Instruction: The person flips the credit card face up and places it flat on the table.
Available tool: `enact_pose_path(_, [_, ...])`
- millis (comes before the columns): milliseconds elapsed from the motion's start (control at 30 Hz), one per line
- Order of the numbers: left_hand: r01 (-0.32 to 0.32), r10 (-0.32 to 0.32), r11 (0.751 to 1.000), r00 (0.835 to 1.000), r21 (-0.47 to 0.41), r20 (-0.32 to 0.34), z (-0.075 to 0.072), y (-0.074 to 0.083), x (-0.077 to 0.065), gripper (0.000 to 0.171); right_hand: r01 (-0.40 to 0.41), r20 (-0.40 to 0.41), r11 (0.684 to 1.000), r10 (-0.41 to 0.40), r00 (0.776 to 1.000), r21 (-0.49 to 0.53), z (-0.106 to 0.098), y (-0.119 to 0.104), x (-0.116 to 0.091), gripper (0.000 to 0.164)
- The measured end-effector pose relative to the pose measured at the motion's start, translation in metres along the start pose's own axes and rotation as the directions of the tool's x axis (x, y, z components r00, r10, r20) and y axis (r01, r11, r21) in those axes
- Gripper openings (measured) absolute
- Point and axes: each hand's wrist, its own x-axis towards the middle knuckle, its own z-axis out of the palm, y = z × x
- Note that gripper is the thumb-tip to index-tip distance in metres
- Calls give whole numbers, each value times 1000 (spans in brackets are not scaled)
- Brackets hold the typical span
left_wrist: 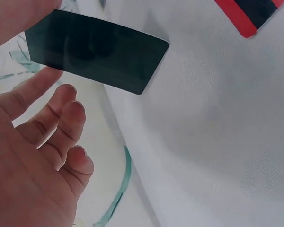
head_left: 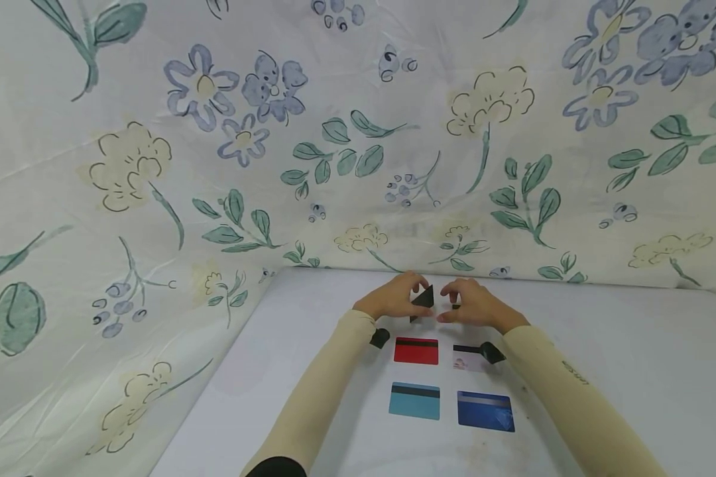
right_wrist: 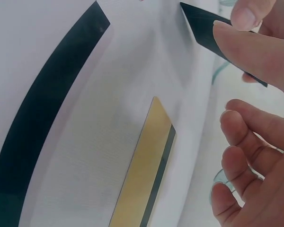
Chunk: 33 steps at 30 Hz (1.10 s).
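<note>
My left hand pinches a black card near one end between thumb and index finger. The card is tilted up off the table, and its other end points free. The left hand's other fingers are loosely bent. Just to the right, my right hand hovers with its thumb apart from its loosely bent fingers and grips nothing. In the right wrist view, its thumb overlaps the black card. A gold card with a dark stripe lies on the table below the right hand, mostly hidden in the head view.
On the white table nearer me lie a red card, a pale card with a black stripe, a light blue card and a dark blue card. Floral cloth hangs behind the table and to its left.
</note>
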Motion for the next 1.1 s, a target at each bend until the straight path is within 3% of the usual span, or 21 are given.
enact_pose_path(667, [-12, 8, 993, 999, -114, -32, -9, 2, -8, 59, -3, -16, 1000, 3, 1000, 5, 6, -2, 2, 64])
enact_pose_path(1100, [-2, -2, 995, 999, -103, -34, -8, 6, -14, 58, 31, -19, 999, -31, 999, 14, 17, 1, 7, 64])
